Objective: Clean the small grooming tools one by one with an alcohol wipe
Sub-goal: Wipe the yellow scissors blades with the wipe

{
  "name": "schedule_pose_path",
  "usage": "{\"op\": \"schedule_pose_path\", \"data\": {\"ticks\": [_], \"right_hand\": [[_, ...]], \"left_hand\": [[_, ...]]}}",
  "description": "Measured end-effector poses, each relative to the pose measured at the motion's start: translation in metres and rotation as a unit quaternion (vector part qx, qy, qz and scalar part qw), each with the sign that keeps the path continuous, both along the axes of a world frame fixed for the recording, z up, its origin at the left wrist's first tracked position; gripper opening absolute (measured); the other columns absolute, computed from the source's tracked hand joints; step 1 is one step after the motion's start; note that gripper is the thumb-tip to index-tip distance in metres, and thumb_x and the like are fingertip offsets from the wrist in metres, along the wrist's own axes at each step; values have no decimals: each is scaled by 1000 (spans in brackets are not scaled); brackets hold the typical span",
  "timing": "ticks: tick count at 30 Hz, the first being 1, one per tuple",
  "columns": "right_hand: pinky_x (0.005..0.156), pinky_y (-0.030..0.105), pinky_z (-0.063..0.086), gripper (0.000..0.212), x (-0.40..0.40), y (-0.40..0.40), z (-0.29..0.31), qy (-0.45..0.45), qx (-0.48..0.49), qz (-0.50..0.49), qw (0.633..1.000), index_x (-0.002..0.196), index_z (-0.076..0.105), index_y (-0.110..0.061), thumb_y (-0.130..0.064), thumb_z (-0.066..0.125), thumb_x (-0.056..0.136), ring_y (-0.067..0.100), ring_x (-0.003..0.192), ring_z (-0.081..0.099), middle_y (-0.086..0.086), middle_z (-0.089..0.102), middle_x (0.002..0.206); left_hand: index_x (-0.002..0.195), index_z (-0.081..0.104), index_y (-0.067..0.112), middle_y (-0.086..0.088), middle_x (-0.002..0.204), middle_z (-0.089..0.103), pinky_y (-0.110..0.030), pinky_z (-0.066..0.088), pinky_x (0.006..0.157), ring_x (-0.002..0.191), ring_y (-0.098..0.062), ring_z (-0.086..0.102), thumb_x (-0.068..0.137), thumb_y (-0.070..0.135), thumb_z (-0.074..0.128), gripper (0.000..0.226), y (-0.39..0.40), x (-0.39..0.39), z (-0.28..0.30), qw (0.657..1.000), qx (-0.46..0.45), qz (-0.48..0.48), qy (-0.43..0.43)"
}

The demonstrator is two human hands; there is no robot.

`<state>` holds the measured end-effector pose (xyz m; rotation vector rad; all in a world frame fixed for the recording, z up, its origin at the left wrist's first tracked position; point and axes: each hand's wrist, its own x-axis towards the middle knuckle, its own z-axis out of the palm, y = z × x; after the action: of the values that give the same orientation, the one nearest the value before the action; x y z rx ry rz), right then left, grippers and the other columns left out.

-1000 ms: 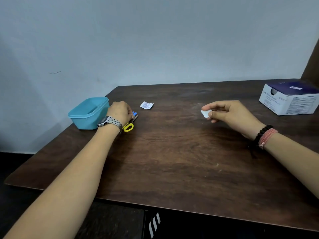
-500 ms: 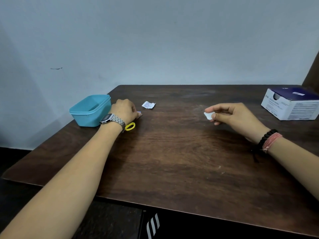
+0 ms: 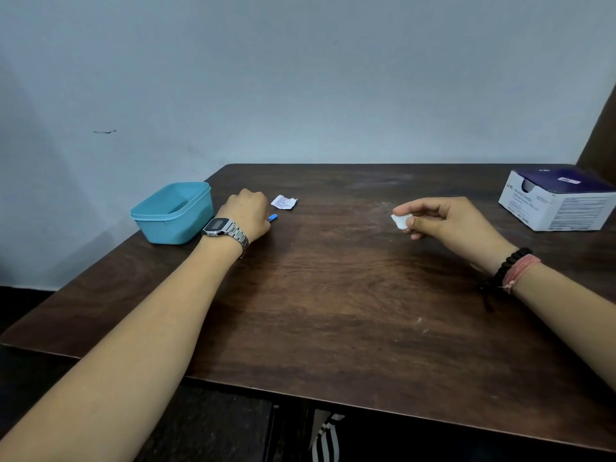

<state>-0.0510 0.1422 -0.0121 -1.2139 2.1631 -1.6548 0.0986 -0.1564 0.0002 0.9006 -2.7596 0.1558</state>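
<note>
The wipe (image 3: 400, 221) is pinched in the right hand (image 3: 446, 221), ready to rub, while the left hand (image 3: 248, 211) curls over what may be a blue tool (image 3: 272, 217), to pick it up.

Dark brown wooden counter (image 3: 333, 295), grain running side to side, rounded corners, pale scuffs toward the far edge. Near the far left corner: teal plastic tub (image 3: 173, 213), open-topped, standing upright. Just beside it, toward the middle: small blue-tipped object (image 3: 272, 217) on the wood, mostly hidden under a hand, kind not readable. A little farther along the far edge: torn white wrapper (image 3: 284, 202) with fine print, lying flat. At the far right corner: white and navy carton (image 3: 560, 201), printed sides, well apart from the rest.
</note>
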Motion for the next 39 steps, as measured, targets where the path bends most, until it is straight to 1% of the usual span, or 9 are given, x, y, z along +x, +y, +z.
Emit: {"op": "schedule_pose_path", "data": {"ticks": [4,7,11,13,17,22,25,29,39], "right_hand": [[65,14,53,24,0,1,1,-1,-2,-3,1000,99,73,-17,3,61,91,2,65,67,5,72,86],[63,13,52,22,1,0,2,0,-3,-7,1000,102,73,-13,2,60,92,-1,63,66,0,72,86],[65,15,54,21,0,-1,1,10,0,-7,1000,99,74,-17,-1,62,92,1,66,65,-5,73,92],[67,18,55,22,0,-3,0,15,6,-6,1000,99,74,-17,-1,62,92,4,74,66,-1,73,99],[66,24,55,27,4,-8,0,-6,-15,15,1000,108,67,-17,2,63,90,14,76,67,12,72,93],[72,27,58,20,8,-13,-3,-31,-14,15,999,101,69,-13,0,69,86,20,77,70,9,76,86],[79,30,59,12,10,-14,-4,-52,-7,18,998,96,72,-8,-2,70,86,22,78,71,13,76,86],[72,24,58,10,14,-17,-3,-83,-29,36,995,91,72,-9,-1,69,87,16,72,69,14,75,85],[75,23,59,23,6,-12,-1,-140,-73,24,987,95,71,-6,6,52,93,12,76,72,8,76,85]], "left_hand": [[94,70,11,-14,102,65,-36,45,77,99,-36,57,85,24,59,19,8,5,5,999,24,-7,23],[85,72,17,-6,91,70,-33,45,80,98,-29,60,83,24,64,12,20,11,13,992,69,-27,102],[77,72,22,5,71,67,-12,41,59,72,-8,61,81,24,66,8,34,13,23,949,209,-77,224],[78,71,20,3,71,68,-11,44,61,63,-7,58,85,23,67,8,43,10,25,903,308,-120,275],[80,65,12,0,70,62,-28,51,72,56,-10,52,91,4,60,15,63,1,21,761,506,-187,361],[88,64,6,9,62,61,-21,51,63,56,-8,49,92,5,60,6,88,-11,15,696,575,-226,366],[90,63,5,10,64,63,-20,52,63,57,-7,51,92,4,60,4,100,-19,10,685,587,-240,358],[89,63,6,1,76,65,-22,54,68,62,-8,57,91,5,61,3,111,-28,9,696,581,-267,327],[93,65,9,-4,78,66,-19,52,63,62,-6,61,92,7,60,5,127,-64,10,709,562,-289,313]]}}
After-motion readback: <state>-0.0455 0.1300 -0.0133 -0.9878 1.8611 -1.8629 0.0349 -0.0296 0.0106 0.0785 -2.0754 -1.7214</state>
